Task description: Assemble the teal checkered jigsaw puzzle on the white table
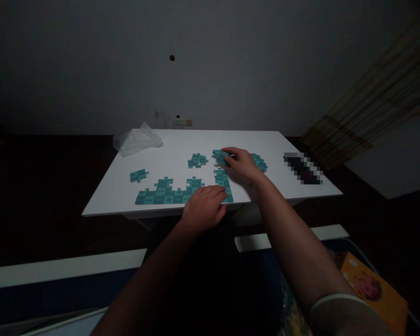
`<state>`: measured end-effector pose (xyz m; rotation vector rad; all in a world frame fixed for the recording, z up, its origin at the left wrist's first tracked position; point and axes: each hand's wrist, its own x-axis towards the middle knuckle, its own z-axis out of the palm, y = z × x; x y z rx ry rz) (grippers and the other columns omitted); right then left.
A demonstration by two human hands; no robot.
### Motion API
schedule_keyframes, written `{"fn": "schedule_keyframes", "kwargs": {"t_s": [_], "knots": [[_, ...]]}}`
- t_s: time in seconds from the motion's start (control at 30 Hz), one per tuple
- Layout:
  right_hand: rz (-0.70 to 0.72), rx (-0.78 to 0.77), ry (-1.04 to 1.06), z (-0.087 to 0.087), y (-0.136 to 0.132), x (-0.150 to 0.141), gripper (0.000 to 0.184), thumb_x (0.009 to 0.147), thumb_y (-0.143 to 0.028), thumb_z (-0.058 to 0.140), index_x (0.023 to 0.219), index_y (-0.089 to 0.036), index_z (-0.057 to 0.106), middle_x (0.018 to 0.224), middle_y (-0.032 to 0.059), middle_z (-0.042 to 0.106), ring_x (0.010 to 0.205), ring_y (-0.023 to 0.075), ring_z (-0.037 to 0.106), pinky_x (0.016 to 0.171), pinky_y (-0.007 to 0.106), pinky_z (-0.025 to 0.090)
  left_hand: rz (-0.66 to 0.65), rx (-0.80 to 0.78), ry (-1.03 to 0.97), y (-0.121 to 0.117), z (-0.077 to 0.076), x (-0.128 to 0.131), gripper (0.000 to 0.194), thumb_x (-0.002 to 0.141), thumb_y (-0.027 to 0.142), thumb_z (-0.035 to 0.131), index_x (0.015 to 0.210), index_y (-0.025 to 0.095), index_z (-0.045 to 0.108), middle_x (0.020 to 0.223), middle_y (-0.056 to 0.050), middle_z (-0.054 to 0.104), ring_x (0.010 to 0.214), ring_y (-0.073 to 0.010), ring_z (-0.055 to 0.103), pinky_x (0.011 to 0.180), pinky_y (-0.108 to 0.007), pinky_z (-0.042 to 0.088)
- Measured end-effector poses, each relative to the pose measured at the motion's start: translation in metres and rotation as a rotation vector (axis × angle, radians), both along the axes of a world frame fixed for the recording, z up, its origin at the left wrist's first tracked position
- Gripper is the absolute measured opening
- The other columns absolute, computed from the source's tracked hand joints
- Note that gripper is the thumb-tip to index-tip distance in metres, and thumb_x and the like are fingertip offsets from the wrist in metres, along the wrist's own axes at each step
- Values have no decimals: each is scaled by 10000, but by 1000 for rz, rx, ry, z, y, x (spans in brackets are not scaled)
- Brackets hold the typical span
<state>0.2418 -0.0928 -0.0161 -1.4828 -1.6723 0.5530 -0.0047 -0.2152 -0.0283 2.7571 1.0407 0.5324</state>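
Note:
Several teal jigsaw pieces are joined into a partial puzzle (164,193) along the table's near edge, its top outline uneven. My left hand (205,205) lies over its right part, fingers stretched and close together, hiding some pieces. Beyond it, my right hand (243,163) has thumb and index finger closed on a puzzle piece (220,156), which they partly cover. Left of that piece sits a small group of loose pieces (197,160). A further pile of pieces (259,162) is partly hidden behind my right hand. One more piece (138,176) lies apart at the left.
The white table (115,191) bears a crumpled clear plastic bag (138,141) at its back left. A dark, pixelated object (303,169) is at the right. An orange box (374,289) stands low at my right, and a wall rises behind the table.

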Motion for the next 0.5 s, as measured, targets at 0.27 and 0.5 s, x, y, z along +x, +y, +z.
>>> {"fn": "schedule_keyframes", "kwargs": {"t_s": [0.27,0.5], "knots": [[89,-81,-300,-3,13,0,391,1005,-199,816,1384,-275,878,1324,114,904,1157,315,843,1094,495,672,-10,-25,-18,2,-4,-1,328,1149,297,684,1454,292,805,1653,-63,772,1501,-312,731,1300,-523,595],[183,-82,-470,2,9,4,461,1055,-269,800,1512,-300,853,1459,106,877,1246,342,837,1106,505,660,-14,-63,0,4,-3,-1,382,1137,326,666,1496,338,793,1695,-67,744,1536,-339,713,1316,-574,587]]}}
